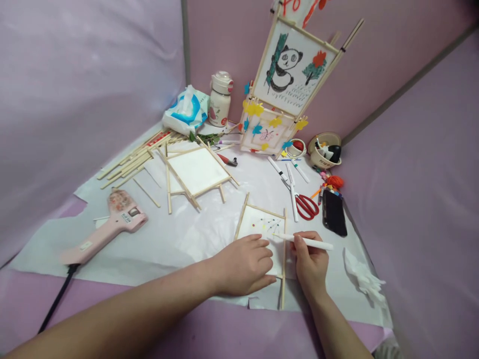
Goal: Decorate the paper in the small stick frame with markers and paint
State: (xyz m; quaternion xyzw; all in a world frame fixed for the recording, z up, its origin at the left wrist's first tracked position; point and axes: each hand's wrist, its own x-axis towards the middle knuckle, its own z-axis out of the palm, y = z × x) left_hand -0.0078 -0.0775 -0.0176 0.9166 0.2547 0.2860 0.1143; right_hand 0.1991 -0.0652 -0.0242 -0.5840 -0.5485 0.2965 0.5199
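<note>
My right hand (pixel 311 264) grips a white marker (pixel 312 242), its yellowish tip at the paper of a small stick-framed panel (pixel 275 259). On that white sheet are green strokes and a few coloured dots, one red and some yellow. My left hand (pixel 245 265) lies flat across the panel's lower left part, fingers stretched out and holding nothing; it hides some of the paper and frame. Just beyond the panel, uncapped-looking white markers (pixel 291 192) lie beside red-handled scissors (pixel 307 206).
A pink glue gun (pixel 108 224) lies at left with its cord. Behind are wooden sticks (pixel 127 164), blank framed panels (pixel 198 168), a wipes pack (pixel 187 109), a bottle (pixel 219 102) and a tall panda-picture frame (pixel 295 70). At right are a phone (pixel 334 212) and crumpled tissue (pixel 362 276).
</note>
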